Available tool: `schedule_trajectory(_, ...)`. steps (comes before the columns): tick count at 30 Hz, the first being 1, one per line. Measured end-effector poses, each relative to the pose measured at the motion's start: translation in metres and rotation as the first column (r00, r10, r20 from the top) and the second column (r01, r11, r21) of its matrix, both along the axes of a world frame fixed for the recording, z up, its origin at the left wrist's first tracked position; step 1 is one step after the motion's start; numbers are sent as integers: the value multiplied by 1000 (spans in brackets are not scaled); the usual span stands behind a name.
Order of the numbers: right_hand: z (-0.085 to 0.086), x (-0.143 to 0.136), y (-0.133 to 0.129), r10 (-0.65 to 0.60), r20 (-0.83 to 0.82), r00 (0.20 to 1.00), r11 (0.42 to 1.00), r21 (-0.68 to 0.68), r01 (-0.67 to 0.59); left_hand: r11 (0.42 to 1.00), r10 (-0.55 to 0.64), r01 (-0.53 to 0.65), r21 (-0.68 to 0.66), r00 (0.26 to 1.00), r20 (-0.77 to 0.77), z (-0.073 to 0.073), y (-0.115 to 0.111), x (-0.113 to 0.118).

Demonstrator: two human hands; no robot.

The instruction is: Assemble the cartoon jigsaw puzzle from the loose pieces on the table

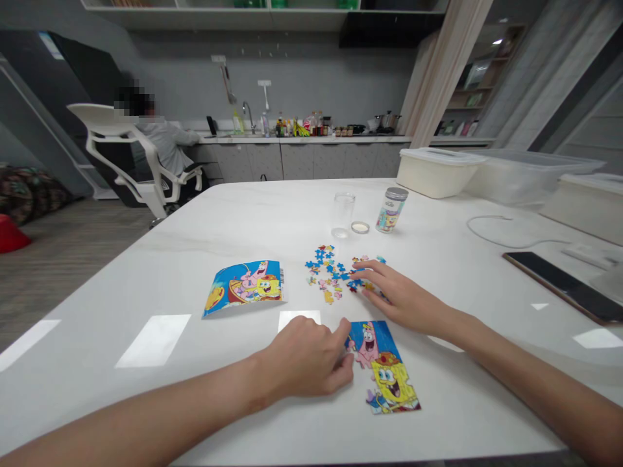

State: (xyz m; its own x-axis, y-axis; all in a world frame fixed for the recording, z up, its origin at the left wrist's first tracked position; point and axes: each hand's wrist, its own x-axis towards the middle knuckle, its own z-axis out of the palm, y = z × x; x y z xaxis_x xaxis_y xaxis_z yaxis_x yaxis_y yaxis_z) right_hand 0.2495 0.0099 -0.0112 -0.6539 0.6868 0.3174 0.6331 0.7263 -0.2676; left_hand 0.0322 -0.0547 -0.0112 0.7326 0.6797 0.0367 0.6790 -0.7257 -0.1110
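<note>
My left hand (311,353) rests at the left edge of a partly assembled jigsaw puzzle (392,376). Its index finger reaches to the puzzle's upper left side, apart from the thumb, while the other fingers are curled. The puzzle shows a pink starfish and a yellow sponge cartoon figure. Over a heap of loose puzzle pieces (329,268) lies my right hand (389,292), its fingers spread and touching the pieces on the right. Some pieces there are hidden under it. A curved reference picture (246,287) with the same figures stands left of the heap.
Behind the pieces stand a clear jar (343,214), a metal-rimmed lid (360,227) and a printed canister (392,209). A phone (564,285), a white cable (487,240) and plastic boxes (438,172) are at the right. A person (165,146) sits at the back left.
</note>
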Motion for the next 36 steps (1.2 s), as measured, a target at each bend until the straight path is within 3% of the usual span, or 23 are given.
schedule_trajectory(4,-8,6,5,-62,49,997,998,-26,63,1000,24,-24,13,1000,9,-2,0,1)
schedule_trajectory(8,-13,7,9,-26,42,999,998,-60,29,999,17,-17,28,1000,11,-2,-1,0)
schedule_trajectory(21,-13,1,13,-120,-34,992,989,-95,116,1000,1,-2,31,1000,13,-3,1,-1)
schedule_trajectory(36,-13,1,15,-119,-149,982,985,-140,98,1000,-7,7,13,1000,5,-3,2,-2)
